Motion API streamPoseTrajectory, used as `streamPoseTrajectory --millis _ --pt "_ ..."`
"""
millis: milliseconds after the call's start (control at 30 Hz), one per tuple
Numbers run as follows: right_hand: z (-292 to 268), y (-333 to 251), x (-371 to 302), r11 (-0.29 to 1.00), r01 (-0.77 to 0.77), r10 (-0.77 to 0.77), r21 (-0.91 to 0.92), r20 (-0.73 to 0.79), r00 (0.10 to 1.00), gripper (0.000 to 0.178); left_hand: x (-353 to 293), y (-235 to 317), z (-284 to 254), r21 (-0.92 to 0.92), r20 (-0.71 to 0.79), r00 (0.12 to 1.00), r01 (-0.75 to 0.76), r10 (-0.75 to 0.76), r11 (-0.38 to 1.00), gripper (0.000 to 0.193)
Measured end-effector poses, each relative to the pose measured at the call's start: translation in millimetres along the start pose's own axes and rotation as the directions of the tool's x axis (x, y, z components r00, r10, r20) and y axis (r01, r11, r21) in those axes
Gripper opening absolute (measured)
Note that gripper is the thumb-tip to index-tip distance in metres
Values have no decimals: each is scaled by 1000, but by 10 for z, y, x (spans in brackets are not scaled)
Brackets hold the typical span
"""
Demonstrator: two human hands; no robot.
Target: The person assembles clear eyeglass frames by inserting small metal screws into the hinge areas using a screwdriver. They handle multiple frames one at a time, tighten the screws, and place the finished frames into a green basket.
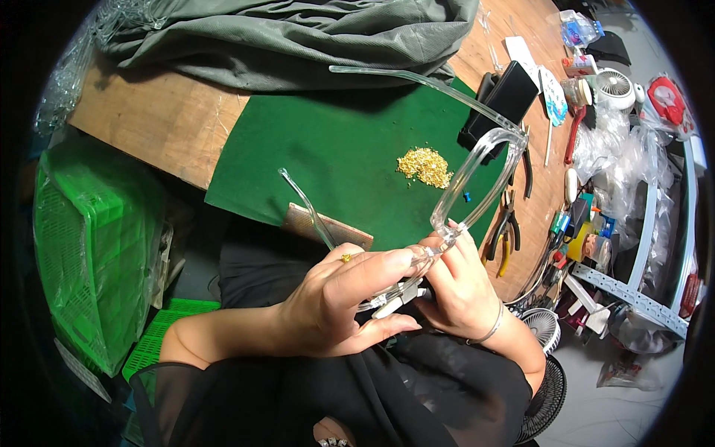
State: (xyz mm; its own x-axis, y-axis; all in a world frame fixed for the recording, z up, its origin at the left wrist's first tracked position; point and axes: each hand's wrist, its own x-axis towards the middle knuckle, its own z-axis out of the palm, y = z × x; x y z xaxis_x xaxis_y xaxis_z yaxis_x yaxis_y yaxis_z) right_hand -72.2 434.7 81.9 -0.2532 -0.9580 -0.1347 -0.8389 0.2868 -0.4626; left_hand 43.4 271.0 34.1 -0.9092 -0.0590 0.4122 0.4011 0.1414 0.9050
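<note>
A pair of clear plastic eyeglass frames [456, 185] is held up in front of my body, its temples spread apart over the green mat [328, 141]. My left hand [346, 298] pinches the nearer rim between thumb and fingers. Around the middle of the frames, by the bridge, my right hand [462, 287] is closed. A small white and dark piece [398, 299] shows between the hands; its kind is hard to make out. One gold-coloured bit [346, 258] sits on a left finger. Farther off, a pile of tiny gold-coloured parts [424, 166] lies on the mat.
A black phone-like slab [510, 100] rests at the mat's far right corner. Pliers [506, 227] lie on the wooden table [149, 123] to the right. Grey cloth [298, 41] covers the back. Green crates [97, 246] stand left; a metal rack [633, 298] stands right.
</note>
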Motion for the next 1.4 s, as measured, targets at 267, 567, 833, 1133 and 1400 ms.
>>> streamPoseTrajectory --millis 267,567,833,1133,1400 --pt "29 6 -4 999 -10 9 -43 -36 999 51 -16 -10 38 10 -77 997 17 -17 1000 68" --pt "116 40 -12 995 7 -19 -96 -128 992 28 -25 -21 75 133 -111 990 -74 89 988 56" --pt "105 20 6 997 17 -25 -75 -109 994 30 -48 7 77 43 -98 995 7 -3 999 59" --pt "190 33 -25 987 20 -45 -160 -159 986 29 -50 5 100 53 -103 994 28 -22 998 61" --pt "281 16 -93 988 -30 9 -153 -134 991 24 -85 -21 159 132 -145 988 -27 47 991 47"
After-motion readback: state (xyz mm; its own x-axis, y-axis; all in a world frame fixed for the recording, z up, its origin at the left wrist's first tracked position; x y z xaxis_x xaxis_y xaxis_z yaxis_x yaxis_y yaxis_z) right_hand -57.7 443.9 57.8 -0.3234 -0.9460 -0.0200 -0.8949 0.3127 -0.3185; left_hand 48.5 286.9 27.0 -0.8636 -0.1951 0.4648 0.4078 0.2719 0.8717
